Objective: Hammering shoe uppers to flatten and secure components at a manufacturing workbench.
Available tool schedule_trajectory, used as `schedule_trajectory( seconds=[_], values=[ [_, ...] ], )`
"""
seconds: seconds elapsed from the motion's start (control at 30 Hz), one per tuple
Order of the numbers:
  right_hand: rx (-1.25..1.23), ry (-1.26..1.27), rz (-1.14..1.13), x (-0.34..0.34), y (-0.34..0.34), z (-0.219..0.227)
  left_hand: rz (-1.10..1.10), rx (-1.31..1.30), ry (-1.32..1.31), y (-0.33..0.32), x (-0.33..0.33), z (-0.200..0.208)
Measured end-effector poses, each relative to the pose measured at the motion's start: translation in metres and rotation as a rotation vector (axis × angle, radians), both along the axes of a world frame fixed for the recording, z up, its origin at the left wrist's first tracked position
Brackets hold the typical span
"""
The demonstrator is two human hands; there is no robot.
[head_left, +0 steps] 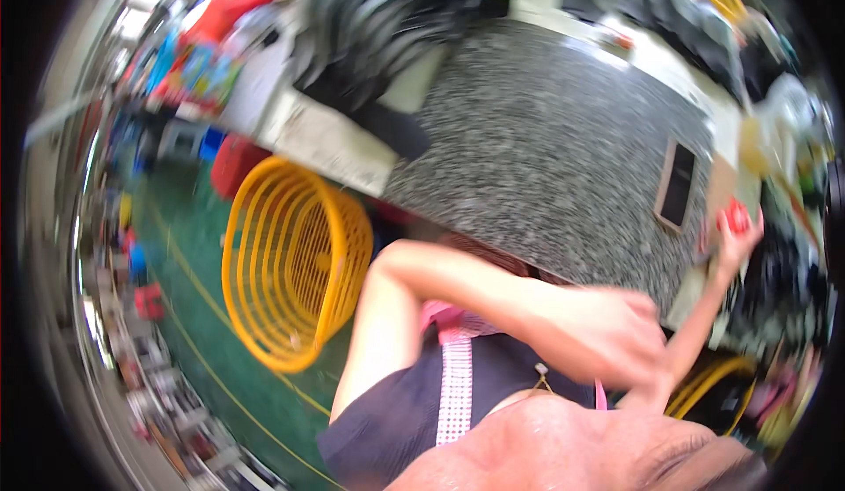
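My left arm crosses in front of my chest, and my left hand [607, 333] is over by my right upper arm. Motion smears its fingers, which look bent. My right arm reaches out to the right side of the table. In the fingers of my right hand [738, 240] is a small bright red thing [736, 216], too blurred to name. Close to that hand, a phone [678, 183] with a dark screen and a tan edge lies on the speckled grey tabletop [546, 139].
A large pile of dark grey, curved, layered pieces [374, 38] covers the table's far left. Beside the table's left edge stands a yellow slatted basket [295, 262] above the green floor [198, 289]. More dark pieces [695, 47] line the far right, and another yellow basket [717, 377] sits at lower right.
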State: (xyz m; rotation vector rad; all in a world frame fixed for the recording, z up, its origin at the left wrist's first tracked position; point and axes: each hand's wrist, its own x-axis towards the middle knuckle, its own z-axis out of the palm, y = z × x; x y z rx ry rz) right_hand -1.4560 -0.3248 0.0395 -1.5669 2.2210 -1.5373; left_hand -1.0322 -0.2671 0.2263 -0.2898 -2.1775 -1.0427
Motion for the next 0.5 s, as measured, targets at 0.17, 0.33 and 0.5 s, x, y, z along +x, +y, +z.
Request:
schedule_trajectory(
  seconds=[0.17,0.33,0.5],
  values=[
    [0.122,-0.016,-0.049,-0.057,-0.006,-0.042,-0.135,-0.062,0.442,0.002,-0.030,0.035],
    [0.088,0.570,-0.387,0.023,0.008,0.038,-0.195,-0.017,0.504,-0.013,-0.010,0.037],
    [-0.221,0.458,-0.017,0.144,0.006,0.081,-0.206,0.025,0.467,-0.020,0.011,0.019]
  ],
)
